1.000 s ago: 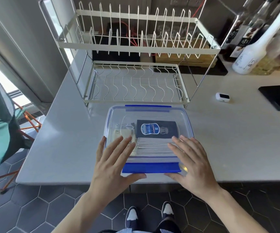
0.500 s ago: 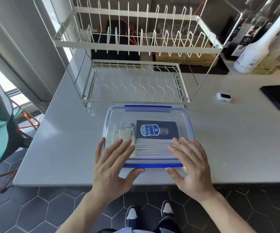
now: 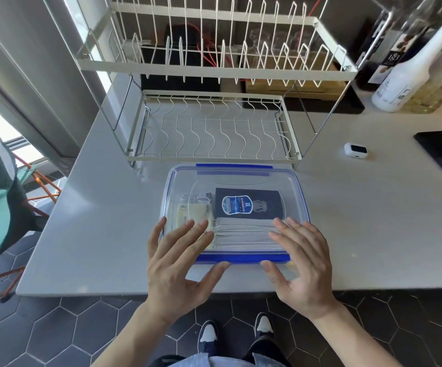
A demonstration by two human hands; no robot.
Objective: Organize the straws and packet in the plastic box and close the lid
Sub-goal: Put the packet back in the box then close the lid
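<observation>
While both hands (image 3: 180, 258) press it, the clear blue-edged lid (image 3: 234, 178) sits flat.

Clear box (image 3: 298, 193) w/ blue clips; navy packet (image 3: 249, 205) (blue label).

A clear plastic box (image 3: 234, 213) with blue latches is set near the counter's front edge, its transparent lid (image 3: 241, 178) laid flat on top. Inside, a dark blue packet (image 3: 249, 205) is seen behind a row of white wrapped straws (image 3: 243, 233).
</observation>
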